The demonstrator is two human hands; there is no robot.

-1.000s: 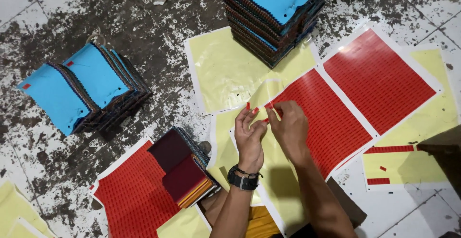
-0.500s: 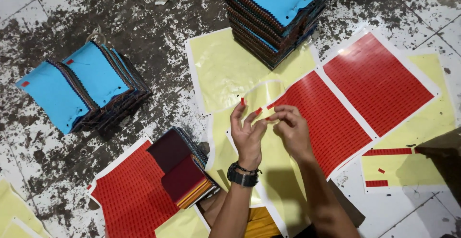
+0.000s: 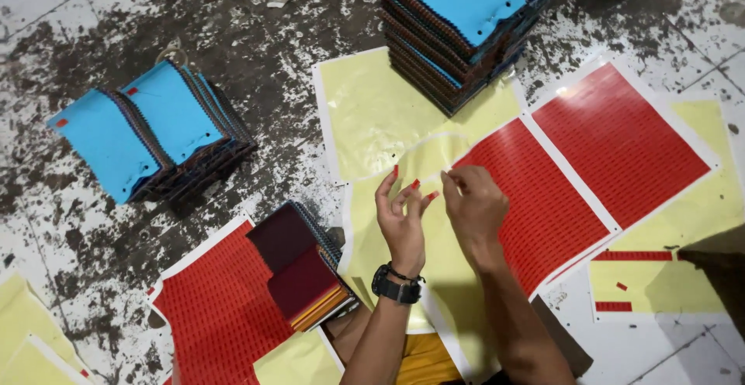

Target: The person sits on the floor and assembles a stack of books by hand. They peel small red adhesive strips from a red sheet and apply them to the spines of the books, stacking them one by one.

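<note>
My left hand (image 3: pixel 403 218) is raised over a yellow backing sheet (image 3: pixel 372 113), fingers spread, with small red stickers (image 3: pixel 415 185) stuck on several fingertips. A black watch sits on its wrist. My right hand (image 3: pixel 473 202) is just to the right, fingers pinched together at the edge of a red sticker sheet (image 3: pixel 543 199); whether a sticker is between them I cannot tell. A dark maroon swatch booklet (image 3: pixel 299 265) lies open on the floor to the lower left of my left hand.
A tall stack of blue-covered swatch booklets (image 3: pixel 466 20) stands at the top. Two more blue stacks (image 3: pixel 151 133) lie at left. Another red sticker sheet (image 3: pixel 621 140) is at right, one (image 3: pixel 217 307) at bottom left. The floor is stained tile.
My left hand has opened and lifted slightly, its fingers spreading apart. My right hand has stayed pinched by the red sheet's edge, shifting little.
</note>
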